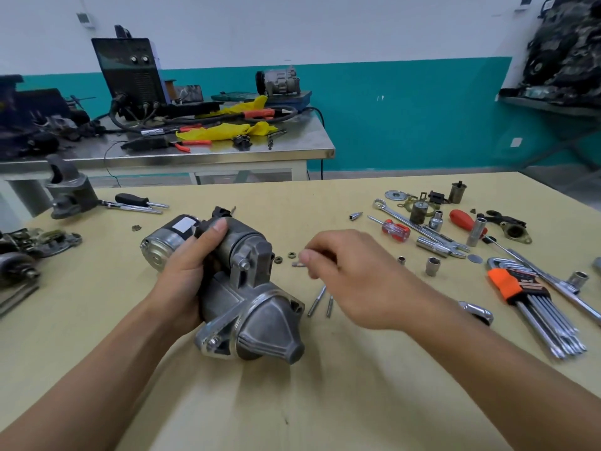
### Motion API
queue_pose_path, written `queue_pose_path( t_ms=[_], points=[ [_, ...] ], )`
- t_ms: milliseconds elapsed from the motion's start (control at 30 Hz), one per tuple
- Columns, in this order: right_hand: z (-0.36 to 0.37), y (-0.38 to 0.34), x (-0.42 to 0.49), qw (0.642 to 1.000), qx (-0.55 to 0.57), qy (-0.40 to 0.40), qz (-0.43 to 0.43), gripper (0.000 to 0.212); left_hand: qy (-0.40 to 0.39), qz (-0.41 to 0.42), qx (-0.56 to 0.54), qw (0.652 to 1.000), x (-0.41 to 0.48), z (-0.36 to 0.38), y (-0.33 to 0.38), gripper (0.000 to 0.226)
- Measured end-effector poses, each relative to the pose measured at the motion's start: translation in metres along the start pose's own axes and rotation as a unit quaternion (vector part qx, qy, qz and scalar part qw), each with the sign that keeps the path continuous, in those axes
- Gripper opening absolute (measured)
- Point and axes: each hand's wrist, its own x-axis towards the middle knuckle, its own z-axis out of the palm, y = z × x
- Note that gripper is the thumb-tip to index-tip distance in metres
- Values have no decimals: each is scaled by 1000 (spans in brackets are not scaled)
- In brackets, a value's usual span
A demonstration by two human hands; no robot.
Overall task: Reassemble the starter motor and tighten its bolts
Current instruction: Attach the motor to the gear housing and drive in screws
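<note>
On the table (325, 402), left hand (185, 275) fingers (215, 230) wrap the starter motor (257, 307); right hand (357, 281) pinches, seemingly, a small bolt (296, 264).

1. In left grip (192, 271): starter motor (247, 307).
2. Between the two grips: two nuts (291, 254); in right grip (351, 281): small metal piece (296, 264).
3. Just before right grip, on bench (292, 402): two long bolts (317, 301).
4. Well right of right grip: hex keys (546, 314).

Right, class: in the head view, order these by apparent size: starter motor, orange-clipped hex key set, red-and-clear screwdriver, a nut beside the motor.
Largest first:
starter motor
hex key set
screwdriver
nut
Gaps are clear.
</note>
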Motion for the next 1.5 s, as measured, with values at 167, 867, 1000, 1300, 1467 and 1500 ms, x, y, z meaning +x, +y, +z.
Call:
queue_pose_path(
  t_ms=[167,867,1000,1300,1467,1500],
  points=[
    [30,-10,-4,974,204,102,5,24,-21,5,-13,1000,2,-2,-3,30],
    [57,-9,-6,942,274,195,10,22,-63,11,-29,998,1,-6,0,29],
    [63,-11,-5,936,288,204,4,23,-61,-6,-15,998,0,-4,0,35],
    [67,-15,-6,949,242,199,42,51,-24,13,-4,1000,-3,6,-8,29],
    [47,-15,-10,982,141,113,46,51,-20,16,9,1000,-4,6,-9,34],
    [42,-13,-12,989,106,96,46,49,-18,17,11,1000,-4,6,-9,36]
  ],
)
